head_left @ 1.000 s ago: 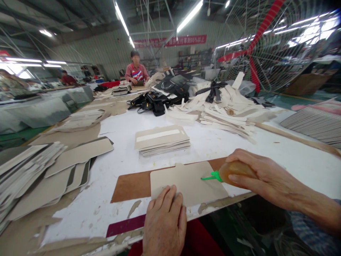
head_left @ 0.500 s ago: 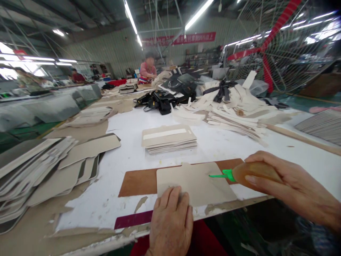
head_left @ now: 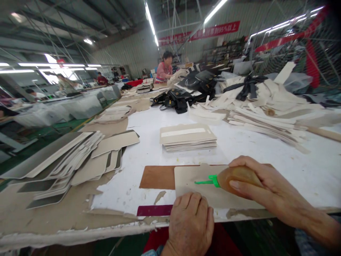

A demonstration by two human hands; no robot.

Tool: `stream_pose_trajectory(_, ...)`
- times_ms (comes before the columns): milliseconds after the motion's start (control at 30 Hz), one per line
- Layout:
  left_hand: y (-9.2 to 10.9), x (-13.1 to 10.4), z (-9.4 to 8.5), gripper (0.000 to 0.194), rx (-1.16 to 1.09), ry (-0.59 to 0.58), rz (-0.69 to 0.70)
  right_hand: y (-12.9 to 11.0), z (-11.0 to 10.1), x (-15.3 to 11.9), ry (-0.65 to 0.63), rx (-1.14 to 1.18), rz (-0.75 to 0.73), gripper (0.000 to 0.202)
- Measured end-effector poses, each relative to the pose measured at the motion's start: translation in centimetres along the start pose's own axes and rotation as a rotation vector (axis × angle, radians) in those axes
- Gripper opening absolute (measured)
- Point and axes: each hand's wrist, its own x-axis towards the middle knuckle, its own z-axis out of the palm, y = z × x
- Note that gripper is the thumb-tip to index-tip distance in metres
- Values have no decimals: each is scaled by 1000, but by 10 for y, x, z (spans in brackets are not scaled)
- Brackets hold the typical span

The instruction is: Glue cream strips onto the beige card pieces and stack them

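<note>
My right hand (head_left: 269, 192) is wrapped round an amber squeeze bottle (head_left: 237, 180) that lies tilted sideways in it. The bottle's thin green nozzle (head_left: 206, 182) points left, over the beige panel (head_left: 186, 174). It looks like a glue bottle; I cannot tell whether its tip touches the panel. My left hand (head_left: 190, 218) rests at the panel's near edge, fingers laid on it and side by side, thumb partly hidden. Beneath the panel, a brown strip (head_left: 157, 177) shows at the left. A dark purple strip (head_left: 153, 210) lies beside my left hand.
Beyond the panel stands a stack of beige panels (head_left: 189, 142) with a white strip on top. Loose panels (head_left: 87, 160) spread at the left. Black bags (head_left: 176, 97) and pale strips (head_left: 269, 121) are piled further back. A person (head_left: 165, 69) works at the far end.
The bottle and its nozzle tip have moved left across the panel. My left hand stays at the panel's near edge, its fingers more bent. The view has turned left.
</note>
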Motion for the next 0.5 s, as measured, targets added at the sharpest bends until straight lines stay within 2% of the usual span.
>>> stream_pose_trajectory(200, 1, 0, 0, 10, 10, -8, 3, -6, 19, 15, -4, 43, -48, 31)
stream_pose_trajectory(500, 0, -6, 5, 9, 4, -23, -3, -17, 26, 25, -43, -23, -112, 28)
